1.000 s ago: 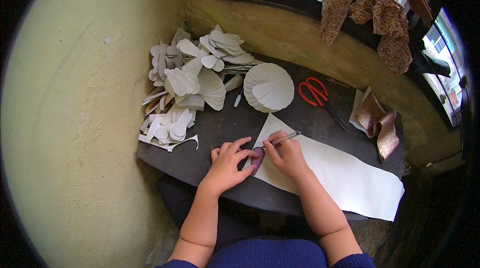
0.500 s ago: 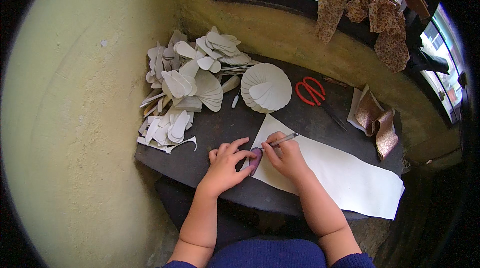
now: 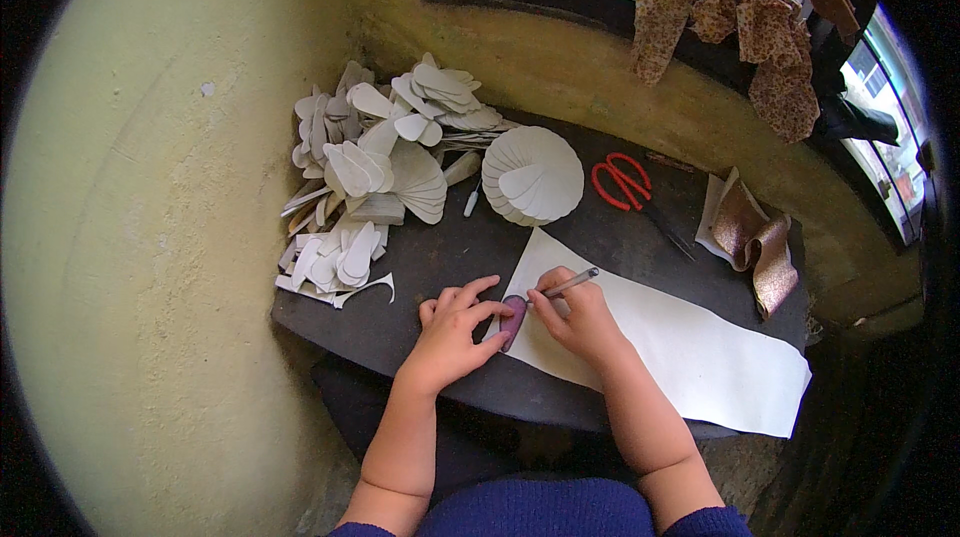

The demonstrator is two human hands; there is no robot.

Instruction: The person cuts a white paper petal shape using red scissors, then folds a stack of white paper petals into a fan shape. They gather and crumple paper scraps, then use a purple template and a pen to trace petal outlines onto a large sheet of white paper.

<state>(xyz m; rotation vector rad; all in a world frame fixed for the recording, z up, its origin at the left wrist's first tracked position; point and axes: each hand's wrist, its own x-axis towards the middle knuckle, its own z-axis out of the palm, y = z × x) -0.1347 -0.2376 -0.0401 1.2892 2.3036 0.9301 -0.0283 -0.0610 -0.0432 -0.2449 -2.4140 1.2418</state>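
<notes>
- Right hand [image 3: 580, 322]: thumb and fingers pinch a slim grey pen [image 3: 575, 283], its tip at the purple piece's upper right edge; actual contact is too small to confirm.
- Left hand [image 3: 452, 332]: thumb and forefinger bear on a flat, round-ended purple piece [image 3: 513, 325], other fingers spread; whether they pinch or merely press, cannot tell.
- Position: purple piece lies on the left end of a long white sheet [image 3: 680, 347].
- Judgement on method: purple piece should be pressed flat without slipping, pen run snug along its edge at one constant angle.
- Containers: none identified; loose white petal-shaped pieces [image 3: 365, 172] are heaped directly on the dark tabletop [image 3: 430, 257], beside a round fanned white stack [image 3: 545, 187].
- Farther right: red-handled scissors [image 3: 622, 183], then a folded bronze strip [image 3: 772, 277].
</notes>
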